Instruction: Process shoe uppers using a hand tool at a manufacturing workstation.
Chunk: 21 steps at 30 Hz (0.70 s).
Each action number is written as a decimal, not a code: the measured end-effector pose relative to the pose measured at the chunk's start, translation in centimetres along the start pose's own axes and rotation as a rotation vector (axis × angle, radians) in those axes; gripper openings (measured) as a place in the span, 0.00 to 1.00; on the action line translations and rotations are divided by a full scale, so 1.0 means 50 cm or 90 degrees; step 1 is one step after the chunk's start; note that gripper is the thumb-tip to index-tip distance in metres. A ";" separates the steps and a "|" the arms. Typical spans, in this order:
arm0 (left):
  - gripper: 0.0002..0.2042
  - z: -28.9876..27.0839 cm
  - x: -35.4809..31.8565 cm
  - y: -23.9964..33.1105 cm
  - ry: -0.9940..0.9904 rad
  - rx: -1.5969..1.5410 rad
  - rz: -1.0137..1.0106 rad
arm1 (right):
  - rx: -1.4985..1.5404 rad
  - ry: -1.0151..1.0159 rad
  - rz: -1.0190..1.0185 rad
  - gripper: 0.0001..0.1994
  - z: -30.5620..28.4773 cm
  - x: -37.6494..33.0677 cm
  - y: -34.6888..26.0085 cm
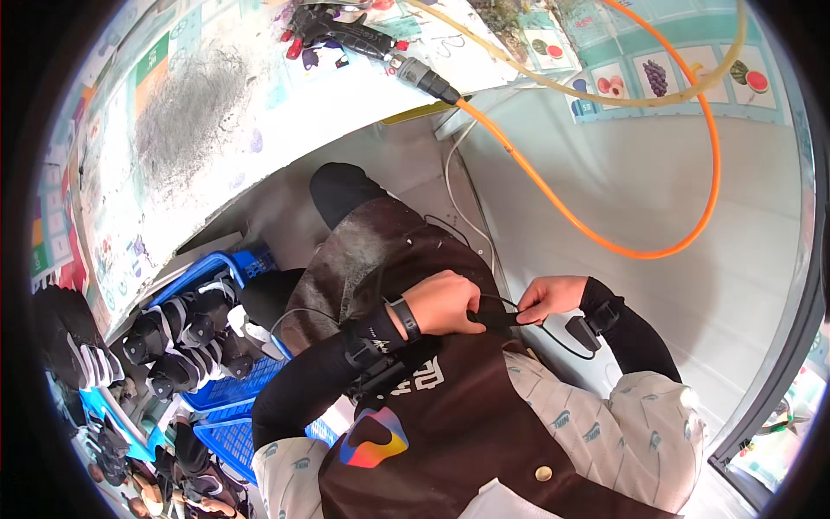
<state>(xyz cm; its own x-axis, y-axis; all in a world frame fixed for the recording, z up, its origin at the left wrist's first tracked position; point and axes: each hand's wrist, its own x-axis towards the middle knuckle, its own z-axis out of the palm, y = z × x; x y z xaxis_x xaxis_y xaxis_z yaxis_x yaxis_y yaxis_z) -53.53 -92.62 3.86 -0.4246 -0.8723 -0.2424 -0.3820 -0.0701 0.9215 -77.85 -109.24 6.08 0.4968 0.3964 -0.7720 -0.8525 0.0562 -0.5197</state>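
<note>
Over my lap, both hands meet in front of a brown apron (467, 389). My left hand (443, 303) is closed, its thumb and fingers pinching one end of a short dark strap (499, 319). Opposite it, my right hand (552, 298) pinches the other end of this strap. What the strap belongs to cannot be made out. A thin black cable (566, 348) loops beside the right hand, near the black device (591, 327) strapped on that wrist. A dark wristband (404, 319) sits on my left wrist.
A worktable (285, 121) with a stained white cover stands ahead; on it lies a black air tool (363, 36). Its orange hose (605, 246) hangs in a loop at the right. Blue baskets (226, 394) holding black-and-white shoes (186, 333) stand at left. A pale wall (640, 173) closes the right.
</note>
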 end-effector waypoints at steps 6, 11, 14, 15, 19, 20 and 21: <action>0.19 -0.004 -0.027 -0.008 0.012 -0.043 0.027 | -0.066 -0.088 0.118 0.20 -0.001 0.012 -0.003; 0.15 -0.169 -0.258 -0.001 0.341 -0.102 -0.139 | -0.338 0.022 0.158 0.15 0.006 -0.003 -0.074; 0.12 -0.102 -0.362 0.002 0.352 -0.039 -0.090 | -0.413 0.074 0.101 0.17 -0.003 0.026 -0.097; 0.12 -0.050 -0.376 0.008 0.361 -0.107 -0.082 | -0.466 0.125 0.000 0.17 0.000 0.035 -0.122; 0.15 0.064 -0.386 0.023 0.466 -0.231 -0.263 | -0.555 0.155 -0.088 0.15 0.024 0.051 -0.238; 0.15 0.069 -0.385 0.019 0.471 -0.234 -0.268 | -0.571 0.154 -0.152 0.14 0.026 0.061 -0.249; 0.15 0.070 -0.384 0.013 0.480 -0.161 -0.238 | -0.577 0.143 -0.153 0.14 0.028 0.072 -0.265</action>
<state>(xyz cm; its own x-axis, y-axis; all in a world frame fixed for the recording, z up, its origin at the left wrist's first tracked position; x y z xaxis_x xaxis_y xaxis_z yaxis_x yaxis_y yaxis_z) -48.49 -74.22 8.05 0.3815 -0.8520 -0.3585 -0.1561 -0.4417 0.8835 -64.99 -107.28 10.72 0.7411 0.2766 -0.6118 -0.3216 -0.6536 -0.6851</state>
